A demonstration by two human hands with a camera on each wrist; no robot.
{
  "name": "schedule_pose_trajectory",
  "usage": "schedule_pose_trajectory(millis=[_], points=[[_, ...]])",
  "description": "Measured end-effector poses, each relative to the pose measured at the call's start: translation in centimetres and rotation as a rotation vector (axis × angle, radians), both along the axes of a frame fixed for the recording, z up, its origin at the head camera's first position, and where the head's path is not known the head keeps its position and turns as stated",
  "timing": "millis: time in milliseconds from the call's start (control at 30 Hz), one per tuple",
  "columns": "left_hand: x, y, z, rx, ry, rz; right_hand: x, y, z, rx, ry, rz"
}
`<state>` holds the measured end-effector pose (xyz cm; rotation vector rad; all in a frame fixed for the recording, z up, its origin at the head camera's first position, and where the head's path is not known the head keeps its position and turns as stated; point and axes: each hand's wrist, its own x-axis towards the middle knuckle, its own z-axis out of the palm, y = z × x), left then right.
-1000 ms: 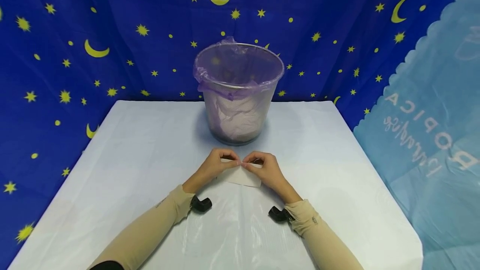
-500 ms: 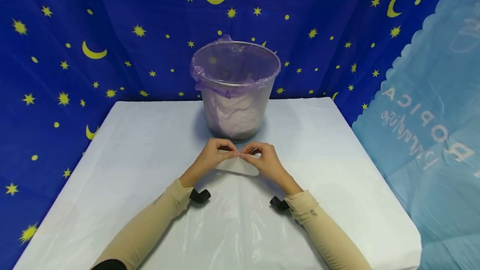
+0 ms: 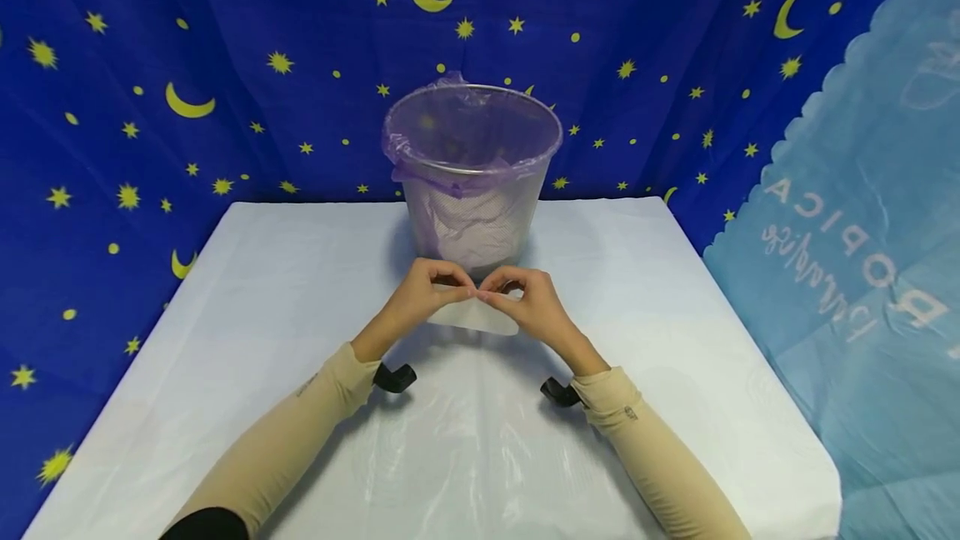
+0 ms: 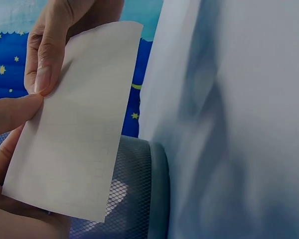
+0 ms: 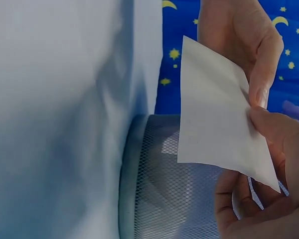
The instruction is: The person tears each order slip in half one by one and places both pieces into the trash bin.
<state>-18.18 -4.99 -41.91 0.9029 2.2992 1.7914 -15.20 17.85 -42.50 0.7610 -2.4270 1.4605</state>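
A small blank white sheet of paper [image 3: 476, 319] hangs between both hands in front of the bin. My left hand [image 3: 416, 294] pinches its upper edge between thumb and fingers. Right beside that grip, my right hand [image 3: 536, 302] pinches the same edge, and the two thumb tips meet. In the left wrist view the paper [image 4: 74, 134] curves slightly, with the left fingers partly hidden behind it. The right wrist view shows the paper's [image 5: 214, 109] plain face and the right fingers curled behind its lower corner.
A mesh waste bin [image 3: 480, 232] lined with a purple plastic bag [image 3: 450, 182] stands behind the hands, whitish crumpled material showing through its side. The white-covered table [image 3: 300, 273] reaches a blue star-and-moon curtain [image 3: 300, 107]. A light blue printed cloth [image 3: 862, 315] hangs at the right.
Both hands have moved forward and up toward the bin with the paper. Their pinch on its upper edge stays, and the fingertips remain together.
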Motion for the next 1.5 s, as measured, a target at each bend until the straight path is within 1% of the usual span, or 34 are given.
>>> schedule_pose_trajectory(millis=[200, 400, 567, 767, 867, 1000, 1100, 1300, 1500], points=[[-0.3, -0.3, 1.0, 0.005, -0.004, 0.015, -0.5, -0.3, 1.1, -0.002, 0.005, 0.005], [-0.7, -0.4, 2.2, 0.020, 0.028, 0.006, -0.8, -0.3, 2.4, 0.003, 0.039, 0.001], [-0.8, -0.4, 3.0, 0.029, 0.047, 0.011, -1.0, -0.4, 3.3, -0.003, 0.036, 0.002], [-0.9, -0.2, 4.5, 0.073, 0.060, -0.004, -1.0, -0.7, 5.0, 0.005, 0.043, -0.019], [-1.0, -0.1, 5.1, 0.084, 0.067, -0.004, -1.1, -0.6, 5.7, 0.001, 0.058, -0.015], [-1.1, -0.1, 5.6, 0.068, 0.089, 0.013, -1.3, -0.4, 6.3, -0.002, 0.073, 0.005], [-1.1, -0.1, 6.1, 0.070, 0.105, 0.015, -1.5, -0.2, 6.8, -0.005, 0.091, 0.024], [-1.0, -0.1, 7.7, 0.072, 0.129, 0.024, -1.7, -0.1, 8.4, 0.002, 0.140, 0.042], [-0.7, 0.0, 9.4, 0.039, 0.165, 0.045, -1.6, 0.0, 10.1, 0.022, 0.142, 0.032]])
